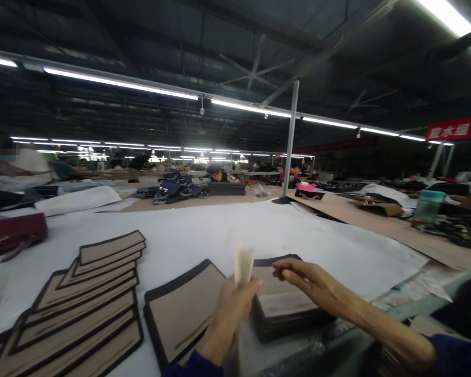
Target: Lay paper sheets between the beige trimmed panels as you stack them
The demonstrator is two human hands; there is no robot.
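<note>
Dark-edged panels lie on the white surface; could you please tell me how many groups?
3: a fanned row at the left, a middle stack beside the left hand, and a right stack near the right hand. More may be hidden.

Rows of tube lights [120, 84] glare nearly white beneath a dim ceiling [141, 31], softly brightening the white sheet [192, 233], while motion blur smears the left hand [228, 310] and its pale strip [243, 264], and wide-angle distortion stretches the edges.
</note>
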